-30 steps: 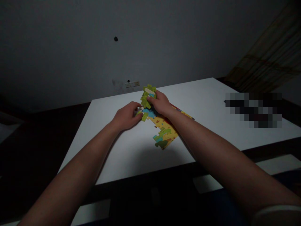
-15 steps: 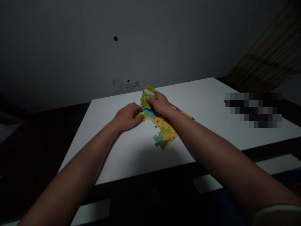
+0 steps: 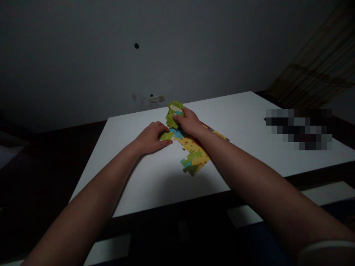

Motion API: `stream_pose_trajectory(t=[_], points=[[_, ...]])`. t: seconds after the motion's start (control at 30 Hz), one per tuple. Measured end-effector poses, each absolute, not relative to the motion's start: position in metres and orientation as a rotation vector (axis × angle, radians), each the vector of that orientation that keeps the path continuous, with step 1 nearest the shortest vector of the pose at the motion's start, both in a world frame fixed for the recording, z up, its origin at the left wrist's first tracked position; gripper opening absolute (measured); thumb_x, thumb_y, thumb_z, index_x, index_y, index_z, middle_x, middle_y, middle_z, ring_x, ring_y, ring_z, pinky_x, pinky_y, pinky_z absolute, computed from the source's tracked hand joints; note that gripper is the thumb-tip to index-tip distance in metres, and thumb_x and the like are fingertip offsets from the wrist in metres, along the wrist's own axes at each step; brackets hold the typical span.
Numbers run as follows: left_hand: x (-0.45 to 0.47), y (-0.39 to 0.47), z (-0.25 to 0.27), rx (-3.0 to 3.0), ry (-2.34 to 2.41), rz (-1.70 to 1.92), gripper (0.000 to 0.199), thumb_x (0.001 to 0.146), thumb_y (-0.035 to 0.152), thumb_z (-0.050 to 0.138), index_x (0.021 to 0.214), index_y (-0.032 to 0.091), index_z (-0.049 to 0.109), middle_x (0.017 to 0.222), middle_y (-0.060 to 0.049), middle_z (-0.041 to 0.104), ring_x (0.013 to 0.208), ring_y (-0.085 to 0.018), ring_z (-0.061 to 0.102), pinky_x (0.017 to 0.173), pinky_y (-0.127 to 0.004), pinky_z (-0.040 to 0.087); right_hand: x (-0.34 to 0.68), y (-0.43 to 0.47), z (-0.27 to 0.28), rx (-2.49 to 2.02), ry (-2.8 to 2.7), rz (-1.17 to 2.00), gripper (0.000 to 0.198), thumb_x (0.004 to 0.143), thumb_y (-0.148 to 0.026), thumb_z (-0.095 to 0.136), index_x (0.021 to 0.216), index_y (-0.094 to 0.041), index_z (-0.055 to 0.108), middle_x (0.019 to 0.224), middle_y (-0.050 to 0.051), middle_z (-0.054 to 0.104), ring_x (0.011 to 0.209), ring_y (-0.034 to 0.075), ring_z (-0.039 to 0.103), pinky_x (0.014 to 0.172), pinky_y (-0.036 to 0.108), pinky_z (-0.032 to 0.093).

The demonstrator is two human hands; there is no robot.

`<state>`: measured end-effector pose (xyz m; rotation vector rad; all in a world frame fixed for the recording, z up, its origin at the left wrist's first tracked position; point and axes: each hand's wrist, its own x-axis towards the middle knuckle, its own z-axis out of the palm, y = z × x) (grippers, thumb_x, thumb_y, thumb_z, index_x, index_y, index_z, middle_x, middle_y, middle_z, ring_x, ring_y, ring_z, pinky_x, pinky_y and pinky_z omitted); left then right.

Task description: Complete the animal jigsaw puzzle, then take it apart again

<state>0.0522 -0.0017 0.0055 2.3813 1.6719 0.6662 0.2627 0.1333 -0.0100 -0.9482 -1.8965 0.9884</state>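
Observation:
My right hand (image 3: 189,121) grips a bunch of green jigsaw pieces (image 3: 173,121), one with a pale strip and some blue, raised over the far end of a partly joined jigsaw puzzle (image 3: 201,149). Yellow ground, a green reptile and a blue patch show on the puzzle, and my right hand and forearm cover part of it. Low on the table, my left hand (image 3: 152,137) has its thumb and fingers around the edges of a green jigsaw piece (image 3: 166,136). That piece lies against the puzzle's blue part; whether they interlock I cannot tell.
The puzzle lies on a white table (image 3: 144,184), whose near edge runs below my forearms. A blurred-out dark object (image 3: 301,129) is on the right side. Behind the table stands a grey wall with a socket strip (image 3: 156,99); a curtain (image 3: 313,66) hangs at right.
My left thumb has slid from the top of the green piece to its near edge, so more of the piece shows. My right hand and its bunch have barely moved.

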Motion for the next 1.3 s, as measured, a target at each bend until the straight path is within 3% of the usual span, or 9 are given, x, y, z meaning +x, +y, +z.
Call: stream_pose_trajectory(t=[0.33,0.5,0.67,0.8,1.03,1.13,1.3], points=[[0.053,-0.004,0.007,2.242,1.648,0.833,0.047,0.088,0.053,0.093,0.125,0.026,0.08,0.13,-0.011,0.078,0.115,-0.034,0.075,0.11,-0.054,0.064,0.263,0.132,-0.012,-0.934,-1.88,0.981,0.021,0.102,-0.041,0.078,0.12,-0.03,0.078,0.129,0.011,0.089,0.119,0.038,0.08,0.116,0.059,0.064],[0.051,-0.003,0.008,2.141,1.647,1.002,0.032,0.098,0.033,0.077,0.128,0.025,0.078,0.129,-0.01,0.079,0.114,-0.031,0.074,0.11,-0.051,0.063,0.263,0.13,-0.011,-0.926,-1.898,0.976,0.021,0.103,-0.041,0.078,0.12,-0.029,0.077,0.131,0.012,0.088,0.12,0.038,0.08,0.117,0.06,0.063],[0.049,0.004,0.001,2.006,1.613,1.195,0.043,0.091,0.017,0.072,0.133,0.024,0.076,0.135,-0.01,0.079,0.119,-0.029,0.075,0.107,-0.047,0.065,0.262,0.126,-0.012,-0.805,-1.9,1.028,0.029,0.102,-0.044,0.081,0.127,-0.032,0.074,0.131,0.008,0.087,0.122,0.036,0.079,0.118,0.06,0.064],[0.051,0.007,-0.002,1.996,1.622,1.298,0.042,0.089,0.016,0.079,0.13,0.024,0.078,0.132,-0.01,0.078,0.117,-0.028,0.075,0.105,-0.045,0.064,0.262,0.124,-0.013,-0.727,-1.927,1.087,0.037,0.103,-0.046,0.082,0.136,-0.033,0.072,0.137,0.009,0.087,0.126,0.037,0.079,0.118,0.064,0.065],[0.05,0.007,-0.003,1.908,1.775,1.34,0.045,0.087,0.018,0.088,0.13,0.024,0.075,0.13,-0.008,0.072,0.098,-0.021,0.071,0.087,-0.037,0.066,0.262,0.121,-0.011,-0.687,-1.956,1.127,0.043,0.104,-0.043,0.08,0.146,-0.035,0.073,0.142,0.007,0.086,0.133,0.037,0.078,0.121,0.063,0.065],[0.048,0.009,-0.006,1.881,1.814,1.313,0.052,0.087,0.02,0.091,0.135,0.025,0.073,0.13,-0.008,0.072,0.098,-0.021,0.071,0.087,-0.037,0.066,0.264,0.118,-0.009,-0.665,-2.016,1.09,0.058,0.104,-0.04,0.078,0.161,-0.036,0.067,0.156,0.007,0.082,0.14,0.037,0.076,0.128,0.066,0.06],[0.045,0.01,-0.01,1.849,1.805,1.29,0.058,0.088,0.023,0.092,0.142,0.024,0.069,0.129,-0.008,0.074,0.095,-0.02,0.072,0.087,-0.038,0.067,0.266,0.115,-0.006,-0.58,-2.097,0.989,0.09,0.103,-0.036,0.076,0.186,-0.042,0.042,0.178,0.004,0.068,0.158,0.039,0.067,0.136,0.07,0.052]])
